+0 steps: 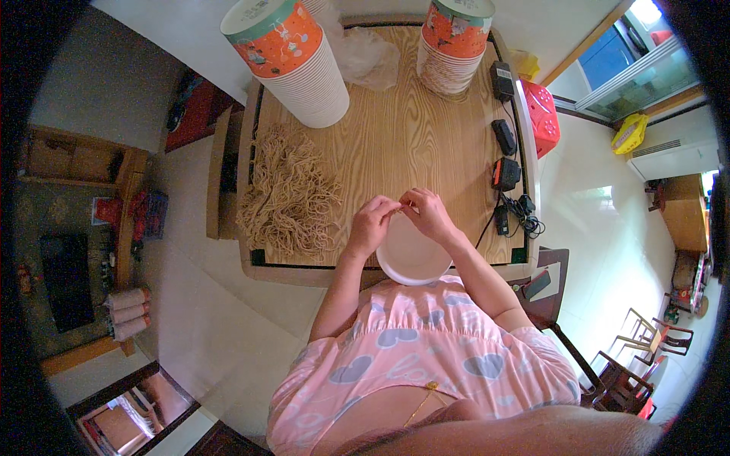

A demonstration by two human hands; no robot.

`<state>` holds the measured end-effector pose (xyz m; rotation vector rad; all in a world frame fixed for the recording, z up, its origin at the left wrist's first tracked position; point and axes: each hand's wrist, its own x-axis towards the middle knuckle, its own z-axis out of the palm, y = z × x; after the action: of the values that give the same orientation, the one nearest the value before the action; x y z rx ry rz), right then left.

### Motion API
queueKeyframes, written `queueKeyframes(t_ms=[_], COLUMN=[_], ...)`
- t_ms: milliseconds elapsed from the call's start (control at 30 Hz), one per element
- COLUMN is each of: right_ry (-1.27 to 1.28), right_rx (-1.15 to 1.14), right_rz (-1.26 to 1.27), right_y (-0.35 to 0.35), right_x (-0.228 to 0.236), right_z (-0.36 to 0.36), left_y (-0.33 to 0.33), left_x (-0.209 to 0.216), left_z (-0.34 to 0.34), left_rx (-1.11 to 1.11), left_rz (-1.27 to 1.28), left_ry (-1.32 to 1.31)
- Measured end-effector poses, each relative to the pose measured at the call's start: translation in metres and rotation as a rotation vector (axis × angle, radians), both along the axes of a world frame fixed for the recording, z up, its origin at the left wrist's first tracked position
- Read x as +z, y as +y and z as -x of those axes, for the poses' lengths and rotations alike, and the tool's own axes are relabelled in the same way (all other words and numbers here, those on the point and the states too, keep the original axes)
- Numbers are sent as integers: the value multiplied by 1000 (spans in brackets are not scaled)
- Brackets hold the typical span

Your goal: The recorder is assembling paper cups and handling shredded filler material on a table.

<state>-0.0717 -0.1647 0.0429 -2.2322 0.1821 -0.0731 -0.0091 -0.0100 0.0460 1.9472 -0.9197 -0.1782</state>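
Note:
At the table's near edge, a white paper tub [414, 254] tilts with its round mouth toward me. My left hand [372, 225] is closed at the tub's far rim, its thumb and fingers pinched. My right hand [430, 216] meets it there, also pinching, fingertips almost touching the left ones. Whatever small thing may be between the fingertips is too small to make out. Left of my hands lies a loose heap of tan twine pieces [289, 197]. Farther off stand a tall stack of white tubs [300, 87] with an orange and green outer one, and a second similar stack [452, 64].
The wood-grain table [380, 144] has a raised pale rim. A crumpled clear plastic bag [369, 57] lies between the stacks. Black adapters and coiled cables [521, 213] line the right edge. Beyond it are a red plastic stool [540, 118] and a chair holding a phone [537, 285].

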Motion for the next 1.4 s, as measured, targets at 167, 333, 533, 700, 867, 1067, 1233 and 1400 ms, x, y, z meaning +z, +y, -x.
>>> queueKeyframes(t_ms=[167, 333, 533, 700, 867, 1067, 1233, 1400], right_ry=[-33, -33, -28, -24, -11, -46, -72, -113], right_rx=[13, 8, 2, 7, 10, -32, -59, -70], right_rz=[15, 2, -38, -31, -49, -69, -111, -129], right_y=[0, 0, 0, 0, -1, 2, 2, 3], right_x=[-1, 3, 2, 3, 1, 0, 2, 0], right_z=[-1, -1, -1, -2, -2, 1, 0, -1], left_y=[0, 0, 3, 2, 3, 0, 0, 3], left_x=[-2, -1, 2, -1, -13, -22, -22, -33], left_z=[-3, -2, -3, -6, -7, -2, -2, -6], left_rx=[-20, -28, -51, -48, -27, 167, 175, 195], left_rz=[-19, -73, -106, -82, -71, -2, 49, 120], left_ry=[-36, -57, -81, -38, 42, 565, 584, 634])
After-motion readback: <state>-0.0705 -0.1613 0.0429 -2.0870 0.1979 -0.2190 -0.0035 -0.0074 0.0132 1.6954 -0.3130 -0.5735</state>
